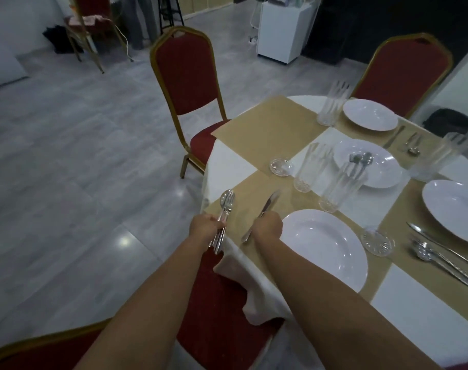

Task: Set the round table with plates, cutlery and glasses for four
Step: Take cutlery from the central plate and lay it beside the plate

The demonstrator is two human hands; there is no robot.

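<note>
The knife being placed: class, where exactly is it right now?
In the head view, the knife is held in the right hand, just left of the nearest plate, right of the left hand.

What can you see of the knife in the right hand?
The slim silver metal table knife looks like polished steel, plain and one-piece. It lies tilted, blade tip pointing away toward the glasses, handle end toward the table edge. The right hand closes its grip around the middle, hiding that stretch; only the blade and the rounded handle end show. It sits over the beige placemat, just left of the nearest white round plate. Whether it touches the mat cannot be told.
</note>
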